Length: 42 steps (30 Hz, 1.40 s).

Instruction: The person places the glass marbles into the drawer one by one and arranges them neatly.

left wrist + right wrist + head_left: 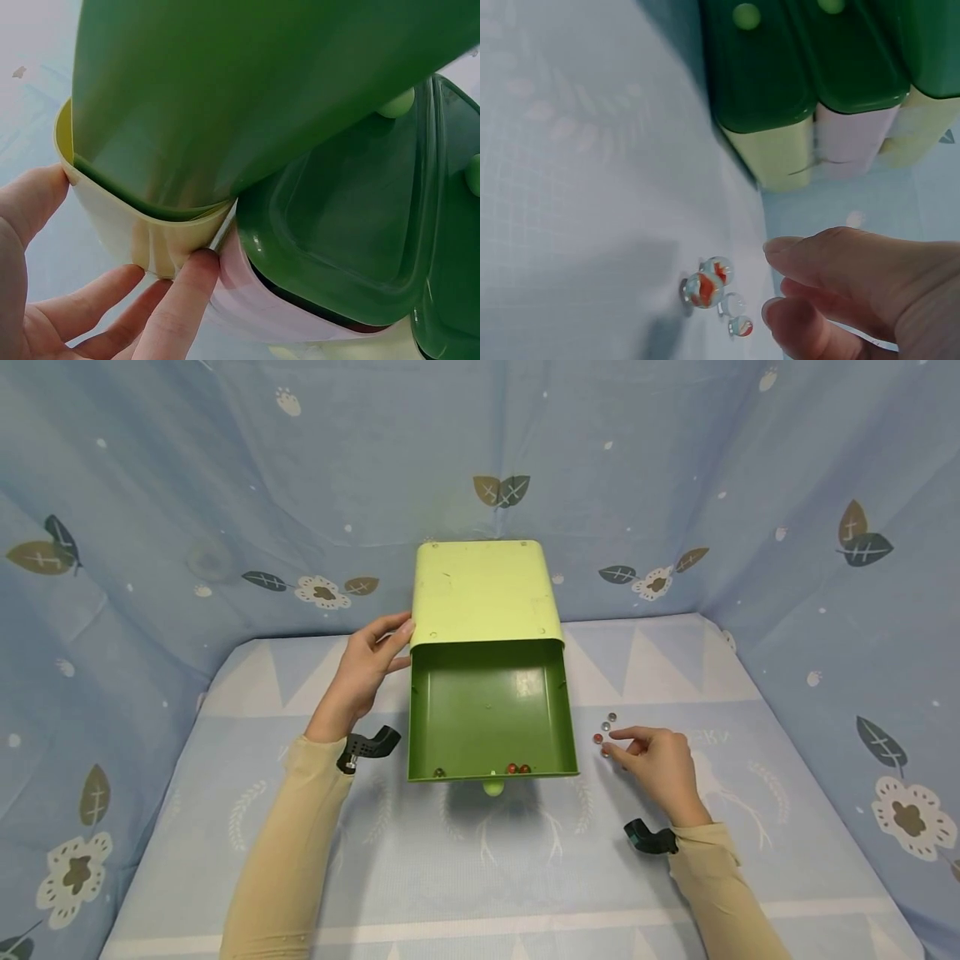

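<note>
A small cabinet with a pale yellow top [483, 589] has its green upper drawer [487, 710] pulled out. Against the drawer's front wall lie a dark marble [438, 772] and two red ones [519, 768]. My left hand [363, 664] touches the cabinet's left side; in the left wrist view its thumb and fingertips [199, 264] rest on the yellow casing [161, 240]. To the right of the cabinet, my right hand [660, 768] hovers beside several glass marbles [705, 289], thumb and index finger apart, nothing visible between them.
Lower green drawer fronts [352, 232], pushed in, show below the upper drawer, one in a pink casing [847, 142]. A pale blue patterned cloth [487, 877] covers the table. Blue curtains [360, 460] hang behind it and at both sides.
</note>
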Tool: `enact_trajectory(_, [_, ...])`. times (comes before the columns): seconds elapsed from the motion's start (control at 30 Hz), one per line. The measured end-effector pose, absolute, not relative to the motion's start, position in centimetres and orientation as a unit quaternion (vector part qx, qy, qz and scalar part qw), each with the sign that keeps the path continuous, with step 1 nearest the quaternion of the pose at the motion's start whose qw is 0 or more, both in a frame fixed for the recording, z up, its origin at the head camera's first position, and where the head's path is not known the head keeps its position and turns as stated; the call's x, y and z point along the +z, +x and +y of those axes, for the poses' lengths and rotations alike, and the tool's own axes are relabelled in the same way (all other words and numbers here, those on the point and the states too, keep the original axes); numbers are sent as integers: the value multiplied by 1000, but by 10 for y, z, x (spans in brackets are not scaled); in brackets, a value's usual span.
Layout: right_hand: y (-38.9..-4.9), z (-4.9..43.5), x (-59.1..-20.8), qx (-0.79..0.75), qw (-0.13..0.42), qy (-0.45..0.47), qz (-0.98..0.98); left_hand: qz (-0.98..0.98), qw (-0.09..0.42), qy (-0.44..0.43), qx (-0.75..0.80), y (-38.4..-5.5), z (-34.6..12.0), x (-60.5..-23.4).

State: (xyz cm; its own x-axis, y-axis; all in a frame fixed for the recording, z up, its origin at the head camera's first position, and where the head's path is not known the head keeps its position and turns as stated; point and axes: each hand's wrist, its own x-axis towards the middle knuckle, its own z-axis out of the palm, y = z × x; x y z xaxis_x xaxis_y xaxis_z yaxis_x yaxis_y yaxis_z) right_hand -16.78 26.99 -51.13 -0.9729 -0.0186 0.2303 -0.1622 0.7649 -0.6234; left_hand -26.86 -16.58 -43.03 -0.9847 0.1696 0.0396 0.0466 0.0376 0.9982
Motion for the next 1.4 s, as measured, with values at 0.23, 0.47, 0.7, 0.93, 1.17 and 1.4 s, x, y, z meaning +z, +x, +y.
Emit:
enact_trajectory(0.23, [-171,273,-519,332,94,49,-937,716,45,72,693,-269,-166,-431])
enact_trajectory(0.47, [-172,275,-519,322,78,47,-942,718,42,78,691,-268,-166,-432])
enact_trajectory(0.7, [-173,276,-521,317,65,39,-946,717,43,76,692,-268,-165,-431])
enact_trajectory(0.93, [-174,276,-523,312,58,38,-948,717,43,76,692,-269,-166,-431])
enact_trajectory(1.17, [-174,278,-524,316,57,38,-946,718,42,77,690,-269,-165,-431])
enact_trajectory(1.4, [-172,277,-526,327,44,31,-943,719,43,76,689,-270,-166,-431])
